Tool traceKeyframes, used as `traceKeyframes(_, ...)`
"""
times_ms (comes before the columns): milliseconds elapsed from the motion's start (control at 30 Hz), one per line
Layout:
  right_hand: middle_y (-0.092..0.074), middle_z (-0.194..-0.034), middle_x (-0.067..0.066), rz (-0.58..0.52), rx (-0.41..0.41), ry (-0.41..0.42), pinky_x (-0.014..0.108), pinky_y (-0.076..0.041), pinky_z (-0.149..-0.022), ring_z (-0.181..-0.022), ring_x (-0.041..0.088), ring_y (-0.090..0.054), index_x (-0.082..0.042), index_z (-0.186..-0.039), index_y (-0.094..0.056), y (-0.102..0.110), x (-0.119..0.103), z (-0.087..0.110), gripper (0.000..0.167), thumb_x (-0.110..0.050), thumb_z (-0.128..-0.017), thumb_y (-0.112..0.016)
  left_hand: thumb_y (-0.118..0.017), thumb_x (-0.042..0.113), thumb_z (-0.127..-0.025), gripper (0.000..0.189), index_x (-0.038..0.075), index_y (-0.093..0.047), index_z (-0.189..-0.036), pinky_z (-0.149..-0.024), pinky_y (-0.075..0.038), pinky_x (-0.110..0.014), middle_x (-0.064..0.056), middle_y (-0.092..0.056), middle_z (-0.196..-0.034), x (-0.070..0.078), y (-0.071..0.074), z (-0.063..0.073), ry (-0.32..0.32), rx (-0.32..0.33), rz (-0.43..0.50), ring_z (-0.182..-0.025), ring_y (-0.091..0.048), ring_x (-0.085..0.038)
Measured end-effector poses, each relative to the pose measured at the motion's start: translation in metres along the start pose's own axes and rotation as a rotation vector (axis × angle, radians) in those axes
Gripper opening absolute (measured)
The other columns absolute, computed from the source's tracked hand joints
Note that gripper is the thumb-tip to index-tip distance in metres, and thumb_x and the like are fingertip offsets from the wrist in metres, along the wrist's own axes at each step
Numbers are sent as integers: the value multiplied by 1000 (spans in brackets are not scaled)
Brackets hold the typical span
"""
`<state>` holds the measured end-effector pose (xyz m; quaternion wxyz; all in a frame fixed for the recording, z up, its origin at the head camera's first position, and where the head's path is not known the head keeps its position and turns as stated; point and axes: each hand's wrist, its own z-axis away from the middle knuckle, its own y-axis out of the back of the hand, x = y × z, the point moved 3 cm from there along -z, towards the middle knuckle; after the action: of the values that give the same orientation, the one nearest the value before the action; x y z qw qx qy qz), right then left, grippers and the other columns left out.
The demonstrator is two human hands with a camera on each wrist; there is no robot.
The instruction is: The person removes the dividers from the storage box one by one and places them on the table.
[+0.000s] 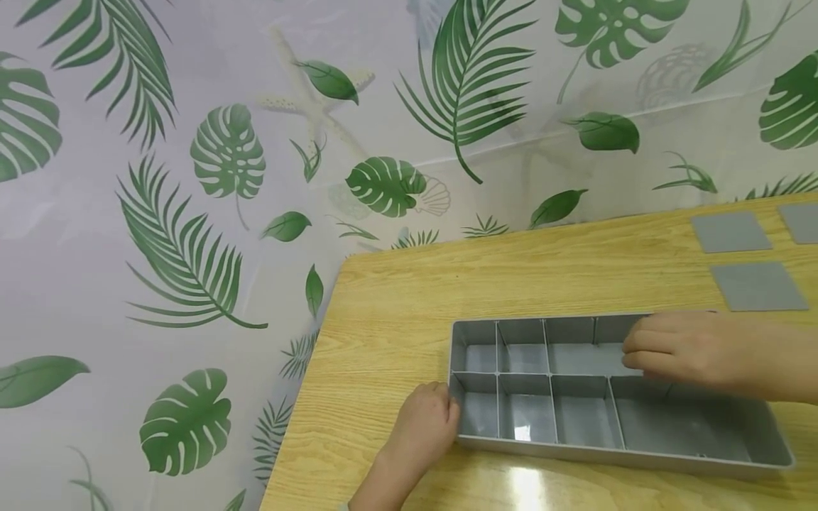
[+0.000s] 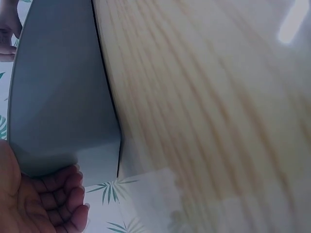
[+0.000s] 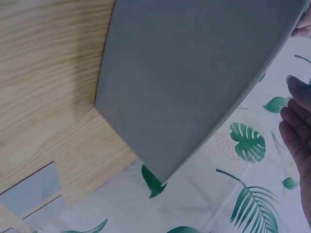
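A long grey divided storage box [image 1: 613, 458] lies on the wooden table, split by thin grey dividers [image 1: 556, 411] into two rows of compartments. At its left end my left hand [image 1: 424, 419] holds the corner, curled fingers along the outer end wall. The left wrist view shows those fingers [image 2: 63, 199] bent below the box's end [image 2: 73, 121], the thumb mostly hidden. My right hand [image 1: 690, 348] is over the back row, right of the middle, covering part of it. In the right wrist view this hand [image 3: 299, 121] has loosely extended fingers and holds nothing.
Flat grey square pieces [image 1: 760, 286] lie on the table [image 1: 396, 319] behind the box, at the far right. A white sheet with green leaf prints [image 1: 255, 177] hangs along the table's back and left edges.
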<state>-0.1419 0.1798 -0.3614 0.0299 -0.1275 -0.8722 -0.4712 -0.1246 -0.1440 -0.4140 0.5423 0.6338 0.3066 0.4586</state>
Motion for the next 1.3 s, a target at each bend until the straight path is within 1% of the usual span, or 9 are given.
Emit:
traceKeyframes(133, -58, -98, 0, -11, -17, 31, 24, -40, -83, -88, 14, -56, -10, -98, -60, -5, -6, -8, 38, -19, -105, -23, -44, 10, -90, 26, 8, -47, -64, -53, -34, -21, 3, -41, -60, -1, 1, 0, -2, 1, -2, -56, -38, -9)
traceKeyframes(233, -59, -97, -2, -7, 0, 69, 26, -40, -83, -89, 12, -56, -10, -97, -60, -9, -11, -15, 36, -19, -104, -25, -44, 10, -90, 26, 8, -47, -63, -52, -34, -21, 3, -40, -59, -1, 1, 1, -8, 6, 3, -56, -37, -9)
traceKeyframes(433, -57, -96, -1, 48, -10, 176, 28, -43, -81, -88, 14, -54, -12, -94, -58, -16, -22, -25, 42, -6, -103, -18, -44, 9, -89, 26, 8, -47, -63, -53, -35, -22, 2, -41, -60, -2, 2, 0, -15, 9, 2, -56, -39, -10)
traceKeyframes(533, -55, -96, -1, 66, -43, 210, 29, -44, -81, -88, 15, -53, -13, -94, -57, -20, -27, -27, 44, -4, -102, -15, -44, 10, -90, 26, 8, -49, -64, -54, -37, -22, 2, -43, -60, -3, 2, -1, -11, -9, 0, -57, -41, -10)
traceKeyframes(633, -55, -94, -1, 63, -48, 229, 29, -44, -80, -86, 15, -52, -13, -92, -57, -24, -30, -29, 44, -3, -102, -15, -43, 11, -90, 26, 7, -51, -66, -56, -38, -23, 2, -45, -62, -3, 2, -1, -1, -26, 1, -59, -43, -11)
traceKeyframes(833, -52, -82, -2, 50, 47, 287, 28, -44, -73, -76, 15, -50, -12, -80, -54, -34, -34, -34, 38, -2, -100, -24, -44, 11, -90, 25, 7, -51, -66, -56, -38, -23, 2, -45, -62, -3, 3, 0, 2, -18, 1, -59, -43, -11)
traceKeyframes(1033, -49, -78, -4, 48, 26, 302, 26, -44, -72, -75, 13, -49, -13, -76, -51, -40, -37, -32, 39, -3, -101, -23, -44, 11, -90, 26, 8, -49, -65, -55, -36, -22, 3, -42, -61, -2, 2, 0, -7, -9, 6, -58, -40, -9)
traceKeyframes(1167, -46, -74, -3, 38, 49, 327, 27, -43, -69, -71, 14, -46, -13, -72, -49, -43, -36, -34, 39, -5, -101, -23, -44, 12, -91, 26, 9, -49, -65, -55, -37, -23, 3, -43, -61, -2, 1, 0, -3, -11, 4, -58, -41, -10)
traceKeyframes(1300, -40, -68, -4, 12, 25, 301, 27, -40, -66, -65, 14, -40, -14, -66, -44, -43, -35, -34, 43, -4, -100, -20, -45, 11, -90, 26, 8, -50, -65, -56, -39, -24, 2, -45, -61, -2, 1, 0, -6, -1, -3, -59, -43, -12)
